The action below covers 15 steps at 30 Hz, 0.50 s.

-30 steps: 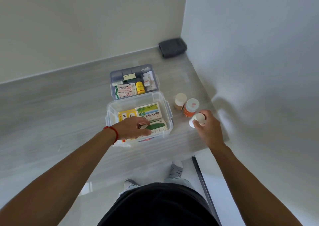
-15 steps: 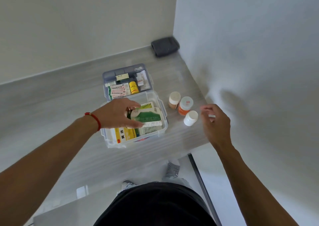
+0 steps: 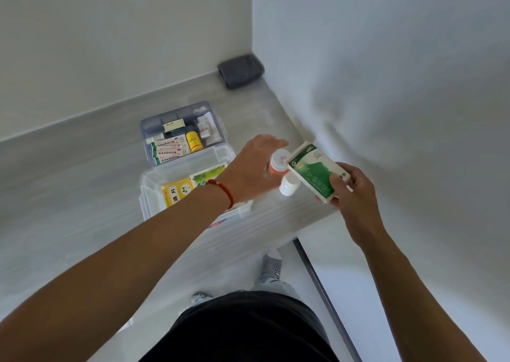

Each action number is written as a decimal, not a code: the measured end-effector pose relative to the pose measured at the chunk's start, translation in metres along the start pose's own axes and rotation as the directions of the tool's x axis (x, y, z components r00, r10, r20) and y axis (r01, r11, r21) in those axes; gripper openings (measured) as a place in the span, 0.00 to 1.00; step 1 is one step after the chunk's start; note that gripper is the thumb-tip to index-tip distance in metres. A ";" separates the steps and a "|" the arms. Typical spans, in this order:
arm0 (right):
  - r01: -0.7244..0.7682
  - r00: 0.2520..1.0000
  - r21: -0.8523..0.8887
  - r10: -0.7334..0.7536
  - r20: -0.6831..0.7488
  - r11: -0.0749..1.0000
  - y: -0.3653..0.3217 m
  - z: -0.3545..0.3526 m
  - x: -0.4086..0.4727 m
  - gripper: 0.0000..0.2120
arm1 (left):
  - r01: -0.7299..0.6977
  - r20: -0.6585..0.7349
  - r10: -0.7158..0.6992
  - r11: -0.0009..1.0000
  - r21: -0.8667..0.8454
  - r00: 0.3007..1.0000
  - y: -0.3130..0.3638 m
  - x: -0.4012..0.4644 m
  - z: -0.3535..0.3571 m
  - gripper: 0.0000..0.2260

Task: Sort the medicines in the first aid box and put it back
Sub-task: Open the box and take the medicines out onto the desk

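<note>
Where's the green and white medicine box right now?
The green and white box is in the right hand, above the counter, right of the open first aid box.

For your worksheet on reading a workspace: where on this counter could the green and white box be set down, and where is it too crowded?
Free: the wide counter left of the clear box, and the strip between the grey tray and the dark pouch. Crowded: right of the clear box, where the left hand reaches the bottles and the right hand holds the green and white box.
</note>
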State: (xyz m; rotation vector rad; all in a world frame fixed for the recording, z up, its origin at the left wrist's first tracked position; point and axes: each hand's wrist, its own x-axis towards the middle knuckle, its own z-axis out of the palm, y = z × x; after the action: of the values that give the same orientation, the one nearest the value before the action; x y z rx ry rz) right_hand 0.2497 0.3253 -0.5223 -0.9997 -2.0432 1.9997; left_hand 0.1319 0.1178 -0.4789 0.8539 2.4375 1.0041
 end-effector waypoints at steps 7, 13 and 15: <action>-0.155 0.977 0.335 0.193 -0.085 0.930 0.035 0.013 0.024 0.17 | 0.074 -0.053 -0.067 0.984 0.163 0.996 -0.022 -0.007 0.005 0.16; -0.211 0.937 0.260 0.271 -0.220 0.942 0.061 0.027 0.045 0.18 | 0.096 -0.125 -0.084 0.991 0.095 0.989 -0.029 -0.021 0.008 0.14; -0.272 0.922 0.242 0.324 -0.210 0.931 0.070 0.031 0.049 0.17 | 0.134 -0.164 -0.122 0.989 0.064 0.979 -0.029 -0.026 0.009 0.13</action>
State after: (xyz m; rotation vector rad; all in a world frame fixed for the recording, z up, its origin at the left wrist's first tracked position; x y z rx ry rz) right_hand 0.2213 0.3187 -0.6082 -1.5026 -1.5928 2.0462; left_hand 0.1447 0.0889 -0.5030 0.6522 2.6421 0.9736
